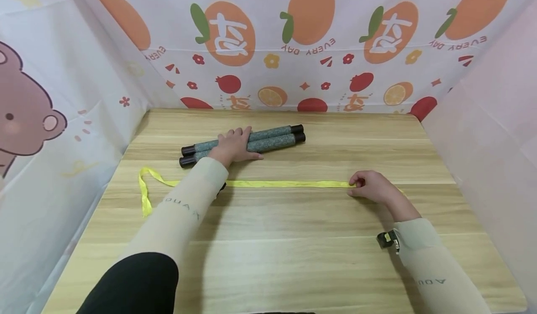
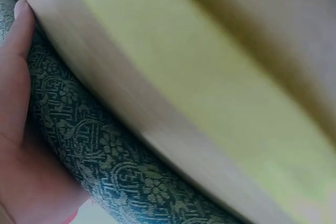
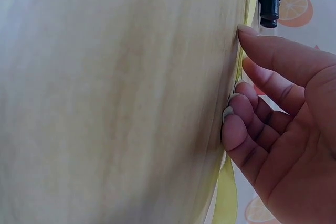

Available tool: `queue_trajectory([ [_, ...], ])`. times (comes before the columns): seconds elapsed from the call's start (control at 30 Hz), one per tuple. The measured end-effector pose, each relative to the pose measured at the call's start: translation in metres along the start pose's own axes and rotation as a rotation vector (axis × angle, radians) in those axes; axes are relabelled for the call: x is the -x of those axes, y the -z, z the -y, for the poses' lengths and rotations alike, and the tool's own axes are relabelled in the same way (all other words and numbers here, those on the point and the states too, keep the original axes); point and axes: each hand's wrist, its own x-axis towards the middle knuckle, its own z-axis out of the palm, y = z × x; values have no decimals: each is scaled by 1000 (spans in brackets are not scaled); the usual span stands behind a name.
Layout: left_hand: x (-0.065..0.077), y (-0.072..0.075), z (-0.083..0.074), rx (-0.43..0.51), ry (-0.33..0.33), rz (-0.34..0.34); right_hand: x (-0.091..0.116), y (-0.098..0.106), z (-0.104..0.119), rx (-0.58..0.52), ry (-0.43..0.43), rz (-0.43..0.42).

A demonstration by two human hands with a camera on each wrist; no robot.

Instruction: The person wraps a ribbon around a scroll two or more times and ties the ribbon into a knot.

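Observation:
Two rolled scrolls lie side by side toward the back of the table, covered in blue-green patterned brocade with black end knobs: a far scroll [image 1: 272, 132] and a near scroll [image 1: 274, 142]. My left hand [image 1: 234, 147] grips them from above near the middle, thumb on the near side. Closer to me, a yellow ribbon [image 1: 285, 184] stretches flat across the wood. Its left part bends back toward me, passing partly behind my left sleeve. At its right stretch, my right hand [image 1: 373, 187] pinches the ribbon between thumb and fingertips; more yellow ribbon [image 3: 226, 198] trails past the hand.
The light wooden table [image 1: 285, 258] meets a white fruit-print cloth [image 1: 268, 71] along its back edge. Plain cloth hangs at the right, and a bear-print cloth [image 1: 84, 174] at the left. A small dark wrist camera [image 1: 387, 239] sits by the right cuff.

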Motion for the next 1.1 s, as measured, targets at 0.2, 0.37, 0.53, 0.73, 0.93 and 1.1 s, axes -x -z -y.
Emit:
queue_trajectory([
  [0.2, 0, 6, 1, -7, -14, 28, 0, 2, 3, 4, 7, -6],
  [0.37, 2, 10, -1, -42, -34, 37, 0, 2, 5, 12, 20, -1],
  [0.53, 3, 15, -7, -90, -82, 2, 2, 4, 7, 17, 12, -2],
  [0.73, 11, 19, -14, -148, -118, -67, 3, 4, 7, 7, 21, -4],
  [0.93, 34, 19, -20, -210, -186, -136, 4, 0, 5, -3, 12, -8],
  [1.1, 54, 23, -26, -233, -266, -255, 8, 2, 4, 10, -10, -15],
])
